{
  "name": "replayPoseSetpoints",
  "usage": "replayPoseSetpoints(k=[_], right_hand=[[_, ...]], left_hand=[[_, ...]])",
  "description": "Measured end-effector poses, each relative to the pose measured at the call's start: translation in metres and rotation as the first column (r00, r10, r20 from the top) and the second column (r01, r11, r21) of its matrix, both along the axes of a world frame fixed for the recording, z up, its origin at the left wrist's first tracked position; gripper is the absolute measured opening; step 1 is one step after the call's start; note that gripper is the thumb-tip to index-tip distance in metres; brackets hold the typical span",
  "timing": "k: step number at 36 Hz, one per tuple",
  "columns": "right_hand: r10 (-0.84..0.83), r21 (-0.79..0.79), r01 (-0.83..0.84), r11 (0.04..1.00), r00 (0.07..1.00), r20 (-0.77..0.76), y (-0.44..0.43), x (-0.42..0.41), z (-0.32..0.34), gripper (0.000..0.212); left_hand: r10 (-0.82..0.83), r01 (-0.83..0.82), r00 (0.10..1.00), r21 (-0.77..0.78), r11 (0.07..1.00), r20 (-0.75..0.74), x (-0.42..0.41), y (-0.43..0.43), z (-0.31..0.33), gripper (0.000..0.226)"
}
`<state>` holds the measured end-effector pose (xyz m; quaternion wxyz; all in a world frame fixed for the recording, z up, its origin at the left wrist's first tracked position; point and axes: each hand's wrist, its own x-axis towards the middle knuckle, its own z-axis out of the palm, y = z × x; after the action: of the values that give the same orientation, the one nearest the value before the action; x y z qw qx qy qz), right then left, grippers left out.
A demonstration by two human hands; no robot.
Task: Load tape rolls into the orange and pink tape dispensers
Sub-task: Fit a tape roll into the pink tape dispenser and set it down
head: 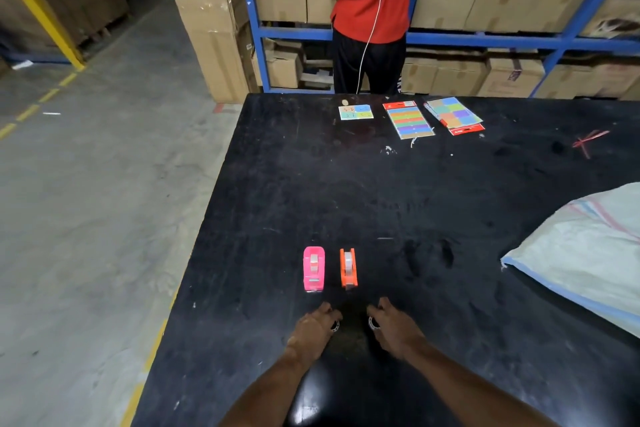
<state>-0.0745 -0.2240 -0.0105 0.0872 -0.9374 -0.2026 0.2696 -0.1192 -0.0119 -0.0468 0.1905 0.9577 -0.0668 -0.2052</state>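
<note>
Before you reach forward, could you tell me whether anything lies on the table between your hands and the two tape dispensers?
Nothing visible does. Only bare black table separates the left hand from the pink dispenser and the right hand from the orange dispenser. Each hand seems to have a small ring-shaped piece at its fingertips.

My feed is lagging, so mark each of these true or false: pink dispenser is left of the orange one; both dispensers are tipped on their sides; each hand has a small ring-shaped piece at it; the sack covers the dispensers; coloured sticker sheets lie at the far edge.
1. The pink dispenser stands left of the orange dispenser. True.
2. Both dispensers lie tipped over. False: both stand upright on the black table.
3. The left hand and right hand each have a small ring at the fingers. True.
4. The sack covers the dispensers. False: it lies apart, at the right.
5. Sticker sheets lie near the far edge. True.
</note>
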Motion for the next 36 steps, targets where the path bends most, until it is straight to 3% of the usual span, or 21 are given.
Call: replayPoseSetpoints(k=[7, 9, 12, 16, 22, 30, 36], right_hand=[[0.109, 0.159, -0.119, 0.980, 0.992, 0.070, 0.067, 0.019, 0.024, 0.032], [0.105, 0.189, -0.125, 0.974, 0.988, 0.114, 0.090, 0.024, 0.030, 0.033], [0.090, 0.220, -0.131, 0.967, 0.978, 0.188, 0.124, 0.031, 0.034, 0.030], [0.028, 0.167, -0.072, 0.983, 0.968, 0.251, 0.159, 0.042, 0.040, 0.039], [0.029, 0.100, -0.056, 0.993, 0.966, 0.257, 0.197, 0.054, 0.027, 0.027], [0.098, -0.124, -0.059, 0.991, 0.936, 0.337, 0.225, 0.066, 0.001, 0.017], [0.079, -0.171, -0.024, 0.985, 0.945, 0.319, 0.237, 0.070, -0.006, 0.011]], left_hand=[[0.094, -0.081, 0.988, -0.111, 0.990, 0.122, 0.022, 0.065, 0.039, 0.034], [0.118, -0.105, 0.983, -0.097, 0.990, 0.142, 0.029, 0.089, 0.048, 0.023], [0.138, -0.130, 0.978, -0.056, 0.990, 0.159, 0.039, 0.120, 0.060, 0.025], [0.169, -0.164, 0.973, -0.047, 0.985, 0.159, 0.051, 0.148, 0.064, 0.028], [0.169, -0.169, 0.980, -0.014, 0.986, 0.102, 0.068, 0.169, 0.052, 0.038], [0.131, -0.132, 0.990, 0.023, 0.991, 0.051, 0.080, 0.174, 0.027, 0.050], [0.165, -0.163, 0.985, -0.044, 0.986, 0.047, 0.086, 0.180, 0.007, 0.048]])
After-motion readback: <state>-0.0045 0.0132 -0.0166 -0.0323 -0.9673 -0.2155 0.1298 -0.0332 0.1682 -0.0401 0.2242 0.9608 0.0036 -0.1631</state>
